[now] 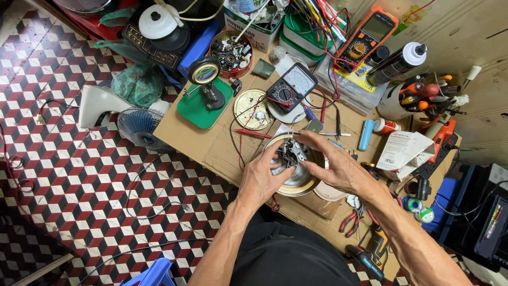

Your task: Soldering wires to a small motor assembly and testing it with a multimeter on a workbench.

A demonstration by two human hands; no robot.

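Note:
A round metal appliance base (296,182) with a gold rim lies on the cardboard-covered table (180,132), its wired inner parts (290,153) facing up. My left hand (262,175) grips the base's left side, fingers curled onto the inner parts. My right hand (333,164) comes in from the right, its fingers pinching the small dark component in the middle. A round gold-coloured plate (253,109) lies just behind, with red and black probe leads running from an analog multimeter (291,87).
A magnifier on a green stand (205,95), a red tin of small parts (230,53), an orange digital meter (365,39), a spray can (397,64), a tool cup (394,103), red pliers (350,220) and a small desk fan (138,124) surround the work. Patterned tile floor lies left.

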